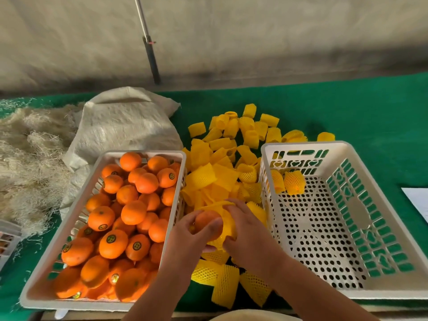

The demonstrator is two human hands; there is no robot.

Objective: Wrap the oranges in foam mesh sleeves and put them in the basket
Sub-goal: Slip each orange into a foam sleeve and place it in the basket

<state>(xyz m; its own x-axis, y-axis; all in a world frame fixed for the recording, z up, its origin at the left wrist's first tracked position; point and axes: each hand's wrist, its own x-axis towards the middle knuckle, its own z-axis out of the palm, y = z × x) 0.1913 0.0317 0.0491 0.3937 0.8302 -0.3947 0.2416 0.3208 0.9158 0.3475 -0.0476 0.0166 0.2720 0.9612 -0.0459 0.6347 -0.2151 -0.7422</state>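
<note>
Orange (205,220) held above the near middle of the worktop (370,112), between the two baskets. Only its left half shows; the right half is covered by a yellow foam mesh sleeve (225,224) drawn partway over it. Sleeve's lower edge hidden behind the fingers.

Left hand (190,237): fingers and thumb curled round the bare side of the orange. Right hand (245,230): fingers hooked into the sleeve, pinching its mouth at top and bottom. The hands almost touch each other; forearms run off the near edge.

Left basket (148,154) heaped with unwrapped oranges (129,212), several with dark round stickers; print unreadable. Right basket (347,228), perforated white plastic, holds two wrapped oranges (294,181) in its far left corner, the left one partly hidden by the rim.

Loose sleeves (231,144) piled between and beyond the baskets, a few below the wrists. White woven sack (125,126) far left; pale fibrous netting (27,158) beside it, cut off at the left edge. Sheet of paper (419,200) clipped at right.
</note>
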